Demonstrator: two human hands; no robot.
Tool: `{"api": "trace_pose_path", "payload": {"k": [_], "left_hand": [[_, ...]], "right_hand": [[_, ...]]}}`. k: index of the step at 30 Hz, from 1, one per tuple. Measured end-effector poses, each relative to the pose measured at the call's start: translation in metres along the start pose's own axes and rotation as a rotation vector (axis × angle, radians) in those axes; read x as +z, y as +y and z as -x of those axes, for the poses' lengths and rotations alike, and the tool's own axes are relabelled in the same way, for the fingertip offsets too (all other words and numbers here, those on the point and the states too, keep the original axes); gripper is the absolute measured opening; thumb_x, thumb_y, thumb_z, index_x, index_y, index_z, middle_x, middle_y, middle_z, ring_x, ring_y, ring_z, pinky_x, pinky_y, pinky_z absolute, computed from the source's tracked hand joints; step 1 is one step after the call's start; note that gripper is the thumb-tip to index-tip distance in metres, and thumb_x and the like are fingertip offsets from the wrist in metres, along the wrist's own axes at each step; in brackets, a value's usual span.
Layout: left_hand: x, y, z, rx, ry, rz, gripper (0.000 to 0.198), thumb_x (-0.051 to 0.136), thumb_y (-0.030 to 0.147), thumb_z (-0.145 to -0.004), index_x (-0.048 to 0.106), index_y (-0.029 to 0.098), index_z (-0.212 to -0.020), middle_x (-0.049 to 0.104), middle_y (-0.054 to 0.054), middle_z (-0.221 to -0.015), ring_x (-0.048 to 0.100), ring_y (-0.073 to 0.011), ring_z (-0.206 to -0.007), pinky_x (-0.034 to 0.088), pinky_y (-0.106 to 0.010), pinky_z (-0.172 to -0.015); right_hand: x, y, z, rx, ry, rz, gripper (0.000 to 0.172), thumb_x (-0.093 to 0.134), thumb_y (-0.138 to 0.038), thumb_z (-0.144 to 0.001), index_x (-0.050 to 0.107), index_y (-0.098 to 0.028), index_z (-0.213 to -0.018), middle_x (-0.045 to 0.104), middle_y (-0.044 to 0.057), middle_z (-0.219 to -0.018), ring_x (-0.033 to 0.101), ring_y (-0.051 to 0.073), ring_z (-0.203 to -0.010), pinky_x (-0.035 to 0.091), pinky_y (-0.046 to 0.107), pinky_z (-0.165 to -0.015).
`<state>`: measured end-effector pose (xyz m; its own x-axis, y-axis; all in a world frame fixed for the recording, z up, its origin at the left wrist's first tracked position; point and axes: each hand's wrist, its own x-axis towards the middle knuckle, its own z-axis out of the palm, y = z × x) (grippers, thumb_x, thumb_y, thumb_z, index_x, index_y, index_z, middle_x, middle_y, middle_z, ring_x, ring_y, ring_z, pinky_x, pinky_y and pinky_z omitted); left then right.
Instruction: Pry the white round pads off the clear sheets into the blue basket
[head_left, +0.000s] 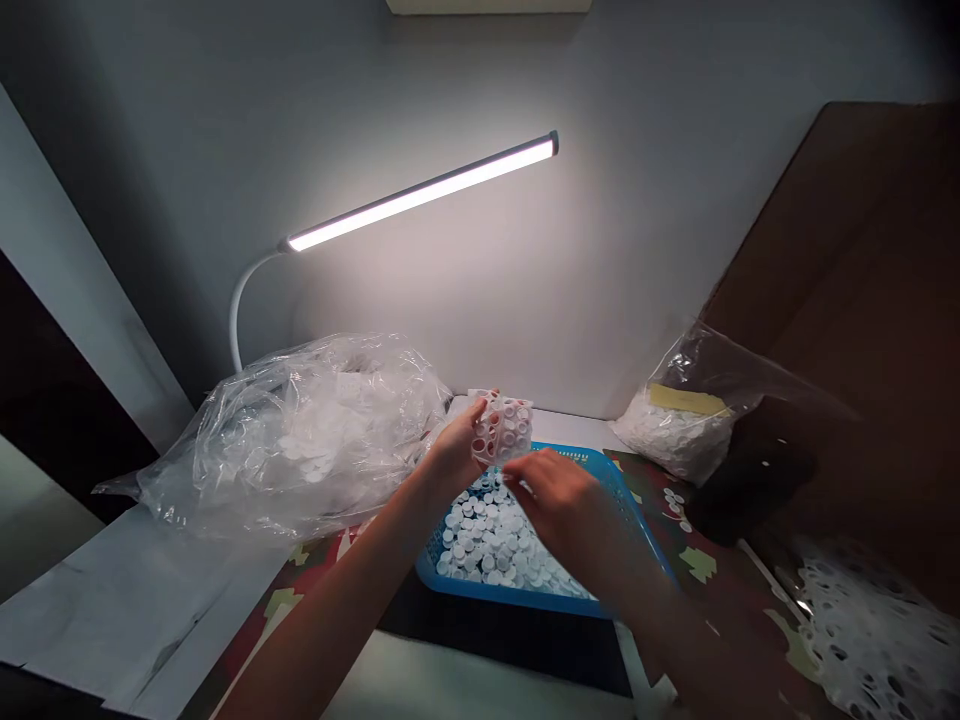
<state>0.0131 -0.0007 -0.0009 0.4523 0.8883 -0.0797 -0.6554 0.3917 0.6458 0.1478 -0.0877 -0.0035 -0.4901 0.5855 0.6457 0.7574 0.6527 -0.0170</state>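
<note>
The perforated plastic sheet (502,428) stands tilted up in my left hand (456,447), its long axis running roughly crosswise, with my left fingers (480,405) pinching its left edge. My right hand (551,500) lies nearer its lower edge, right fingers (525,480) bunched just below it; I cannot tell whether they touch. Beneath sits the blue basket (510,595) of white plastic discs (487,530), with a bulging clear bag (300,440) to its left on the desk (577,428).

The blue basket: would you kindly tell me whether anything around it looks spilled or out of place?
A few white discs lie on the patterned cover right of the blue basket, away from the pile within it, so they look spilled.
</note>
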Motion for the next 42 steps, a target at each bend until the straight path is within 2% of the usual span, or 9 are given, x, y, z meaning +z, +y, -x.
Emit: {"api": "trace_pose_path", "payload": {"k": [3, 7, 11, 18, 24, 30, 34, 38, 42], "left_hand": [[0.009, -0.005, 0.005, -0.01, 0.013, 0.005, 0.03, 0.041, 0.026, -0.092, 0.052, 0.017, -0.118, 0.066, -0.005, -0.083, 0.063, -0.013, -0.067, 0.048, -0.023, -0.063], [0.019, -0.01, 0.013, -0.043, -0.034, 0.0, 0.032, 0.041, 0.028, -0.092, 0.05, 0.018, -0.121, 0.066, -0.007, -0.086, 0.064, -0.0132, -0.071, 0.048, -0.022, -0.065], [0.024, -0.009, 0.018, -0.013, -0.005, -0.007, 0.034, 0.039, 0.029, -0.093, 0.045, 0.02, -0.125, 0.065, -0.009, -0.096, 0.064, -0.0144, -0.078, 0.049, -0.026, -0.075], [0.026, -0.009, 0.02, 0.01, 0.038, -0.027, 0.035, 0.039, 0.029, -0.093, 0.044, 0.021, -0.127, 0.063, -0.009, -0.1, 0.063, -0.0141, -0.08, 0.048, -0.026, -0.078], [0.027, -0.009, 0.021, 0.02, 0.104, -0.006, 0.038, 0.039, 0.032, -0.093, 0.042, 0.024, -0.13, 0.062, -0.01, -0.107, 0.064, -0.0155, -0.079, 0.049, -0.028, -0.075], [0.028, -0.011, 0.021, 0.032, 0.104, 0.019, 0.039, 0.041, 0.03, -0.093, 0.041, 0.022, -0.131, 0.062, -0.01, -0.109, 0.064, -0.0164, -0.084, 0.05, -0.028, -0.076], [0.026, -0.013, 0.019, 0.036, 0.11, 0.012, 0.039, 0.041, 0.03, -0.093, 0.042, 0.024, -0.131, 0.061, -0.009, -0.111, 0.064, -0.0156, -0.084, 0.05, -0.028, -0.078], [0.026, -0.013, 0.019, 0.048, 0.12, 0.011, 0.04, 0.042, 0.031, -0.092, 0.042, 0.024, -0.131, 0.061, -0.009, -0.112, 0.064, -0.0163, -0.086, 0.05, -0.028, -0.079], [0.032, -0.008, 0.023, 0.063, 0.17, -0.034, 0.038, 0.039, 0.03, -0.093, 0.044, 0.025, -0.13, 0.063, -0.008, -0.106, 0.064, -0.0144, -0.081, 0.05, -0.024, -0.072]], "right_hand": [[0.004, 0.011, -0.002, 0.105, 0.059, 0.05, 0.025, 0.05, -0.013, -0.087, 0.056, -0.017, -0.111, 0.063, 0.011, -0.103, 0.06, 0.023, -0.092, 0.053, 0.039, -0.075], [0.011, 0.012, -0.003, 0.017, 0.093, 0.076, 0.04, 0.044, -0.007, -0.088, 0.049, -0.019, -0.126, 0.057, 0.012, -0.122, 0.053, 0.025, -0.113, 0.05, 0.043, -0.089], [0.016, 0.007, -0.002, -0.022, 0.108, 0.078, 0.038, 0.044, -0.004, -0.087, 0.055, -0.017, -0.121, 0.061, 0.012, -0.117, 0.055, 0.024, -0.109, 0.05, 0.042, -0.088], [0.019, 0.001, -0.001, 0.0, 0.168, 0.044, 0.028, 0.046, -0.007, -0.088, 0.062, -0.016, -0.11, 0.063, 0.013, -0.108, 0.058, 0.023, -0.101, 0.052, 0.041, -0.084], [0.024, -0.005, 0.002, -0.025, 0.179, 0.013, 0.03, 0.044, -0.007, -0.089, 0.063, -0.015, -0.111, 0.064, 0.012, -0.095, 0.06, 0.021, -0.087, 0.054, 0.036, -0.074], [0.03, -0.005, 0.005, 0.031, 0.213, -0.282, 0.027, 0.045, -0.014, -0.092, 0.061, -0.017, -0.113, 0.062, 0.008, -0.092, 0.061, 0.016, -0.084, 0.053, 0.027, -0.073], [0.03, -0.005, 0.004, 0.067, 0.204, -0.377, 0.024, 0.046, -0.016, -0.092, 0.064, -0.018, -0.108, 0.062, 0.007, -0.09, 0.06, 0.015, -0.081, 0.053, 0.027, -0.072], [0.028, -0.008, 0.006, 0.061, 0.216, -0.396, 0.022, 0.049, -0.015, -0.09, 0.064, -0.018, -0.107, 0.062, 0.006, -0.088, 0.06, 0.015, -0.079, 0.052, 0.026, -0.07], [0.025, -0.015, 0.007, 0.004, 0.203, -0.34, 0.026, 0.048, -0.012, -0.09, 0.062, -0.017, -0.111, 0.063, 0.008, -0.089, 0.061, 0.015, -0.083, 0.053, 0.026, -0.071]]}}
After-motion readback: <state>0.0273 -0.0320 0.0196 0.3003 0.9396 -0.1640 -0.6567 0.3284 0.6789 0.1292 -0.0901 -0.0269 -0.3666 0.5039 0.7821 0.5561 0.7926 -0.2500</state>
